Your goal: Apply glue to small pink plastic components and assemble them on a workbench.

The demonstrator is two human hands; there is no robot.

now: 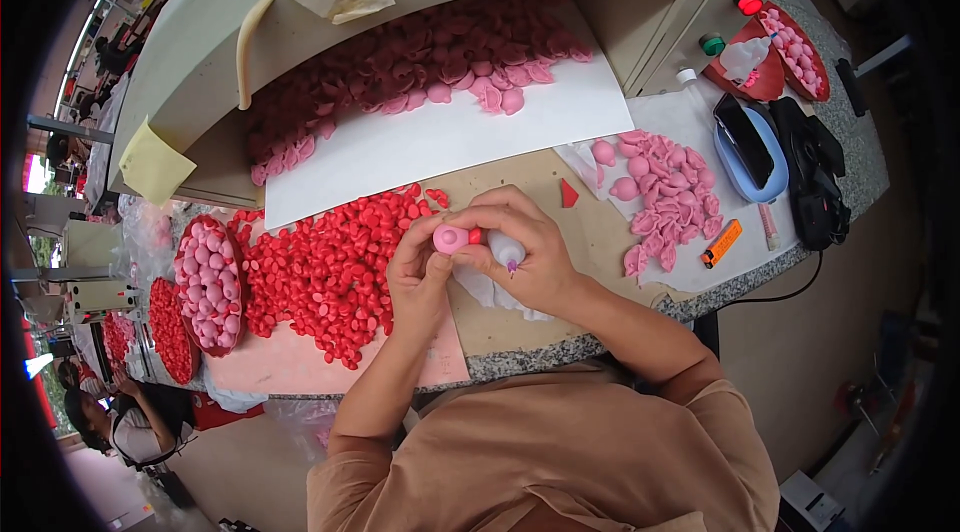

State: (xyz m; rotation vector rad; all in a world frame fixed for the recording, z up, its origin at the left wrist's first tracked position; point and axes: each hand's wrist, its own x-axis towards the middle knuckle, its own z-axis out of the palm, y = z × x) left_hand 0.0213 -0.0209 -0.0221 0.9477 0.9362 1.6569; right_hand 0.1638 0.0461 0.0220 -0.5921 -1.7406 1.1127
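Note:
My two hands meet over the bench in the middle of the head view. Pinched in the fingers of my left hand (pixel 415 272) is a small pink round piece (pixel 450 238) with a raised middle. My right hand (pixel 545 257) is curled around a whitish squeeze bottle (pixel 504 248) with a purple tip. Its fingertips also rest at a small red piece (pixel 476 235) against the pink one. A wide heap of small red pieces (pixel 325 272) lies just left of my left hand. Beneath my hands a crumpled white cloth (pixel 490 294) shows in part.
Ahead stands a pale booth (pixel 640 42) with pink parts (pixel 450 47) on its white sheet (pixel 450 152). To the right lie more pink parts (pixel 670 197), an orange lighter (pixel 722 244) and a phone (pixel 745 137) on a blue container (pixel 722 157). A basket of pink balls (pixel 210 277) stands left.

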